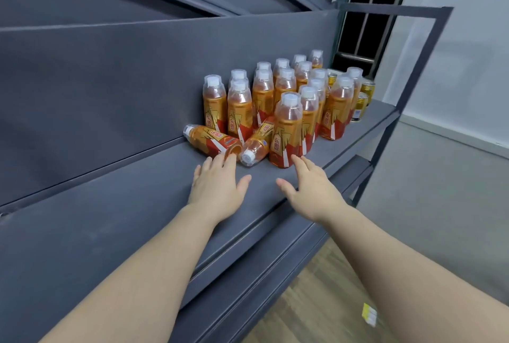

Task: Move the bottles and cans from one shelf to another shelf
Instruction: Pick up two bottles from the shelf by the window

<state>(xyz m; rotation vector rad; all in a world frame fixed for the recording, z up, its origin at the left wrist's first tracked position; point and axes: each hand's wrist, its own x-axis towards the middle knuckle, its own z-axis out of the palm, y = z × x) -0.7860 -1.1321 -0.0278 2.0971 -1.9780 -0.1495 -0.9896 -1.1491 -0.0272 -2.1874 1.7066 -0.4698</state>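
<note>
— Looking at the bottles (pixel 286 86)?
— Yes. Clear plastic, filled with amber drink, capped in white under a clear cover, wrapped in orange-and-red labels with gold wings. Standing upright in tight rows on the dark grey shelf (pixel 124 205), toward its far end, close to the back panel (pixel 110 80).
— All upright?
— Not quite. Counting two down at the near edge of the group: a fallen bottle (pixel 212 140) flat on its side, cap pointing at the back panel, and a tipped bottle (pixel 257 141), cap toward the camera, base propped among the standing ones.
— Any cans?
— Spotting gold cans (pixel 361 105) beyond the group at the shelf's far right end, partly hidden.
— And the hands?
— Both open, fingers straight, gripping nothing. Left hand (pixel 217 185) palm down over the shelf, fingertips touching the base of the fallen bottle. Right hand (pixel 314 188) likewise spread, fingertips just beside the foot of the front bottle (pixel 286 133); hard to tell whether touching.
— Below?
— A lower shelf (pixel 242 282), then wood floor (pixel 316 301) with a small yellow packet (pixel 369 313), blurred.
</note>
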